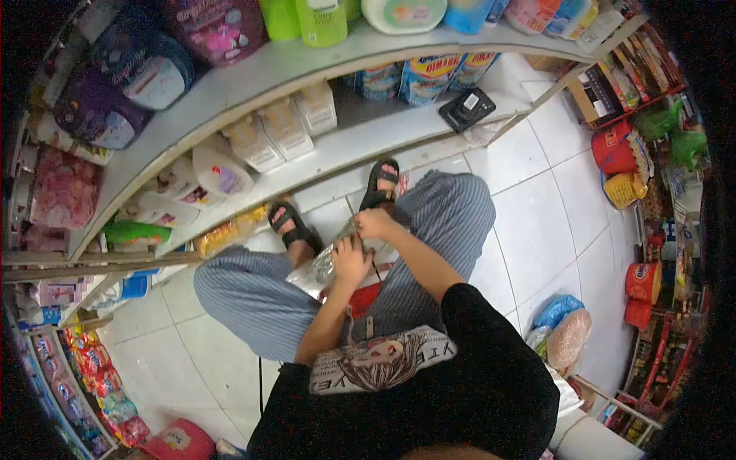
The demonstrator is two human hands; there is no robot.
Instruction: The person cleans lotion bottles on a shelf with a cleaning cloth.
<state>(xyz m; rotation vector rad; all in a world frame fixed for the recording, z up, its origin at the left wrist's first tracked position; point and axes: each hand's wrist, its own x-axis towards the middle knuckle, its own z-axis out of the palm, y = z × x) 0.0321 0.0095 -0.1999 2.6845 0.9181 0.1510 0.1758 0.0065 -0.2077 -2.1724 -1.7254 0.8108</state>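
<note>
My left hand (351, 264) rests on a shiny silvery plastic packet (313, 277) between my knees, its fingers bent over the packet. Just beyond it, my right hand (372, 224) is closed in a pinch at the packet's far end. The fingers of the right hand partly hide what they grip. A red and white piece (363, 297) shows beneath the packet, close to my lap. Near the left fingers runs a thin dark strip (376, 268).
Ahead stands a shelf (360, 136) with bottles above, and boxes (285, 129), Dimaga pouches (429, 79) and a black device (468, 110) below. A yellow packet (234, 231) lies by my sandal (290, 222). Bagged goods (569, 337) sit on the tiles behind my right side.
</note>
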